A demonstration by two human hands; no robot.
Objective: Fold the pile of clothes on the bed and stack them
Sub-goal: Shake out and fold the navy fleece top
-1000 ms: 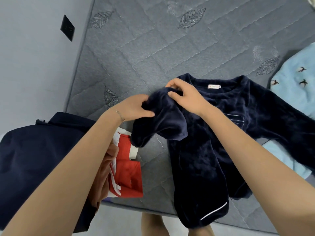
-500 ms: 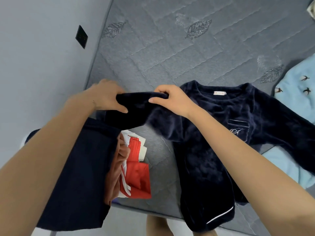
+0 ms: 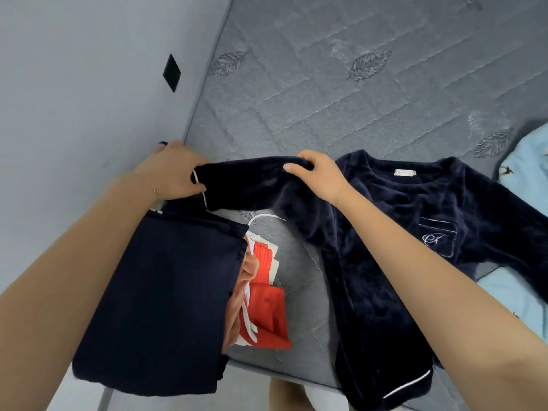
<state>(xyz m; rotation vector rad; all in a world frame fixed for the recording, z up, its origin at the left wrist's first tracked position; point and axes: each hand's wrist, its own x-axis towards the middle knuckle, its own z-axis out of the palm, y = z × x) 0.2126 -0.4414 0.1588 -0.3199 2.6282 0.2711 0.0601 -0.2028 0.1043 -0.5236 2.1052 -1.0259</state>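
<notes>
A navy fleece top (image 3: 382, 280) with a white-trimmed chest pocket lies face up on the grey quilted mattress (image 3: 326, 93). Its left sleeve (image 3: 249, 185) is stretched out straight toward the wall. My left hand (image 3: 175, 170) grips the sleeve's white-piped cuff. My right hand (image 3: 317, 173) pinches the sleeve near the shoulder. A stack of folded clothes lies at the near left: a navy garment (image 3: 160, 298) on top, with red and white pieces (image 3: 267, 312) showing under it.
A light blue garment (image 3: 516, 292) with small bird prints lies at the right, partly under the navy top. The grey wall with a black switch plate (image 3: 172, 73) runs along the bed's left side. The mattress's near edge (image 3: 255, 367) is below the stack.
My left hand has pulled the sleeve cuff out to the left, from bunched near the chest to fully stretched. My right hand stayed near the shoulder. The view shifted left.
</notes>
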